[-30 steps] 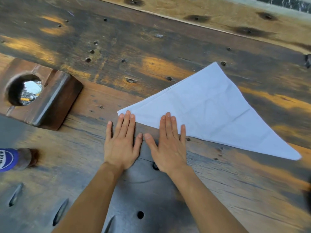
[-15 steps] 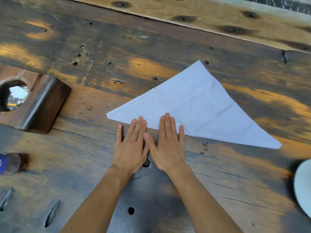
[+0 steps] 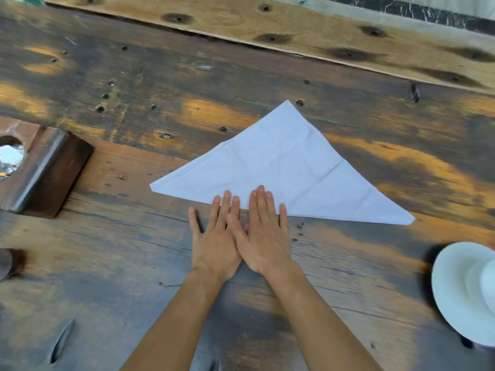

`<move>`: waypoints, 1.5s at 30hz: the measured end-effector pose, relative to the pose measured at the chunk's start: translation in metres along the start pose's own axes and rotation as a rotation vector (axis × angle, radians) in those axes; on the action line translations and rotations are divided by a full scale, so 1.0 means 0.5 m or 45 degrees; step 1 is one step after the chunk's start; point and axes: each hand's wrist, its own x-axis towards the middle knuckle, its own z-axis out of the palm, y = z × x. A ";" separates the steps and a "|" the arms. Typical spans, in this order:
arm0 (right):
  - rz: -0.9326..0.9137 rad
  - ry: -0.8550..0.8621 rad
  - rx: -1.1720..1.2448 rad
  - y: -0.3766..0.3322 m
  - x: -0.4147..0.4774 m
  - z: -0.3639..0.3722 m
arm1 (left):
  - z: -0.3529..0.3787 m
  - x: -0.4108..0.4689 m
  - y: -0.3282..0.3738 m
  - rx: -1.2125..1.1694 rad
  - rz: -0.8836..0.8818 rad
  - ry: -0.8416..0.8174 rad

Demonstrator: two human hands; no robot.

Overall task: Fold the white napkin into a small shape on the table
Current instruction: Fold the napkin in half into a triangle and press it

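Observation:
The white napkin lies flat on the dark wooden table, folded into a wide triangle with its long folded edge nearest me. My left hand and my right hand rest palm down, side by side, at the middle of that near edge. Their fingertips press on the cloth while the palms lie on the wood. The right thumb overlaps the left hand. Neither hand grips anything.
A dark wooden block with a round hole stands at the left. White stacked dishes sit at the right edge. A lighter plank runs along the far side. A small dark object lies at the far left.
My hands have slid together along the napkin's near edge, from its left part toward its middle, and now touch. The view has shifted, bringing the white dishes into sight.

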 end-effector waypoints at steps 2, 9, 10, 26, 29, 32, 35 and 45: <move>0.026 0.018 -0.032 0.036 -0.010 -0.009 | -0.009 -0.001 0.005 -0.030 -0.029 0.011; 0.040 0.003 0.026 0.099 -0.030 -0.033 | -0.025 0.012 0.091 -0.163 -0.089 0.042; 0.043 0.000 0.033 0.097 -0.030 -0.033 | -0.021 0.012 0.099 -0.182 -0.042 0.024; 0.166 -0.033 0.109 0.171 -0.056 -0.083 | -0.023 0.033 0.194 -0.140 0.020 0.036; 0.158 -0.045 0.057 0.175 -0.060 -0.087 | -0.009 0.038 0.196 -0.168 0.051 -0.040; 0.164 -0.065 -0.023 0.190 -0.065 -0.090 | -0.004 0.041 0.174 -0.114 0.002 -0.028; 0.214 -0.048 -0.025 0.210 -0.076 -0.093 | -0.011 0.041 0.161 -0.108 -0.032 -0.001; 0.259 -0.037 0.072 0.199 -0.090 -0.097 | -0.016 0.040 0.232 -0.150 0.075 -0.015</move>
